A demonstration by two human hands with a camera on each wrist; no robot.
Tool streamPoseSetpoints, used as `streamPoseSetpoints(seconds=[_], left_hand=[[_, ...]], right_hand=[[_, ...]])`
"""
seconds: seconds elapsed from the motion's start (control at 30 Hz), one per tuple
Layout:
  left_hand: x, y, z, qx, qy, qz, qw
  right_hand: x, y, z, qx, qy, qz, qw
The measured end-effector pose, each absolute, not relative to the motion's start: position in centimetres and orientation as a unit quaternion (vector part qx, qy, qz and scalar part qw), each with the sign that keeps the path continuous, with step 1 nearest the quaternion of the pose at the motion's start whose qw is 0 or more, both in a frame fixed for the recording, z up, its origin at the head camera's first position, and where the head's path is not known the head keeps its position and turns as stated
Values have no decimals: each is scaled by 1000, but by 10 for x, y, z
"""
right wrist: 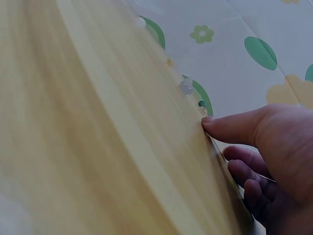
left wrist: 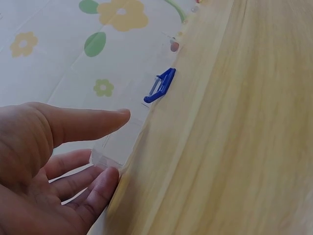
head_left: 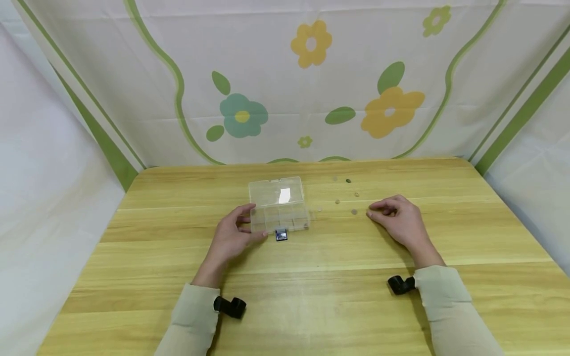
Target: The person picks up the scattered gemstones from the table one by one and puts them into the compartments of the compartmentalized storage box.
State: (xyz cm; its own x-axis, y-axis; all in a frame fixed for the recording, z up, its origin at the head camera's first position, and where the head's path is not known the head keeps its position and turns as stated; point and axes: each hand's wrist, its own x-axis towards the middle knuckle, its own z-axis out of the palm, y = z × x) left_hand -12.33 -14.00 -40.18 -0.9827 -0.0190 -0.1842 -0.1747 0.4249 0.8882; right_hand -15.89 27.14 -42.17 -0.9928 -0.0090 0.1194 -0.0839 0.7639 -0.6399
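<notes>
A clear plastic compartment box (head_left: 279, 216) lies on the wooden table (head_left: 311, 291) with its lid (head_left: 276, 192) tipped back and a blue latch (head_left: 281, 235) at its front. My left hand (head_left: 231, 236) holds the box's left end, thumb on the far side and fingers on the near corner. In the left wrist view the fingers (left wrist: 105, 181) touch the box corner (left wrist: 105, 155), near the blue latch (left wrist: 161, 85). My right hand (head_left: 398, 217) rests on the table, fingers loosely curled. Its thumb tip (right wrist: 209, 121) lies against a pale bead (right wrist: 202, 111); no bead shows between the fingers.
Several small beads lie loose right of the box, among them a dark bead (head_left: 348, 181) and a grey bead (head_left: 354, 211). A flowered cloth (head_left: 311, 79) hangs behind the table and white sheets close both sides. Bare wood spans the near half.
</notes>
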Motion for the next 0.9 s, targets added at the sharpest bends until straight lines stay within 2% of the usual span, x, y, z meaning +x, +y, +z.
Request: streamPoseSetpoints(seconds=[0.9], left_hand=[[-123, -140, -404, -54, 837, 540, 74]], right_hand=[[-159, 270, -423, 20, -936, 346, 55]])
